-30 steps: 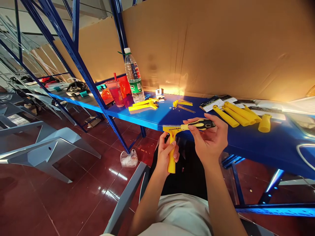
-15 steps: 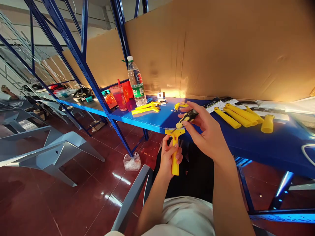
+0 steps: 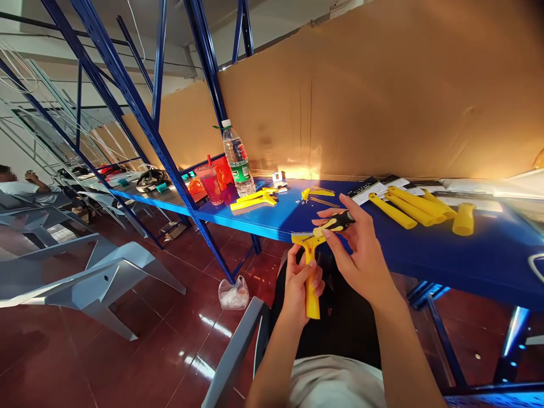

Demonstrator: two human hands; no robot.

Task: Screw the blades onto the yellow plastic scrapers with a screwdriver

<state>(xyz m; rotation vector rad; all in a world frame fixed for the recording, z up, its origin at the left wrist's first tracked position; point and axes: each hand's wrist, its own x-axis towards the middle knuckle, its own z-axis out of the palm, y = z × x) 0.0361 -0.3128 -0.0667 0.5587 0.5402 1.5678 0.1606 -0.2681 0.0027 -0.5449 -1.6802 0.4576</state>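
Note:
In my left hand [image 3: 296, 286] is a yellow T-shaped scraper [image 3: 313, 303], its wide head up and its handle pointing down over my lap. My fingers wrap round the handle just below the head. A short screwdriver [image 3: 341, 221] with a black and pale yellow grip lies between the thumb and fingers of my right hand [image 3: 361, 258]. Its shaft slants down to the left, with the tip at the scraper's head; whether it sits in a screw is too small to tell. Beyond my hands, small yellow parts [image 3: 322, 191] and tiny screws lie on the blue table [image 3: 272, 224].
Several yellow handles [image 3: 419, 207] lie on the right, beside printed cards [image 3: 366, 190]. Left of centre stand a water bottle [image 3: 239, 161] and a red drink cup [image 3: 211, 182], near yellow scraper pieces [image 3: 255, 199]. A blue rack post [image 3: 174, 170] rises there. A person [image 3: 28, 187] sits far left.
The view has tilted up slightly, so everything sits lower. My right hand has turned a little about the screwdriver, which lies flatter; both hands keep their hold.

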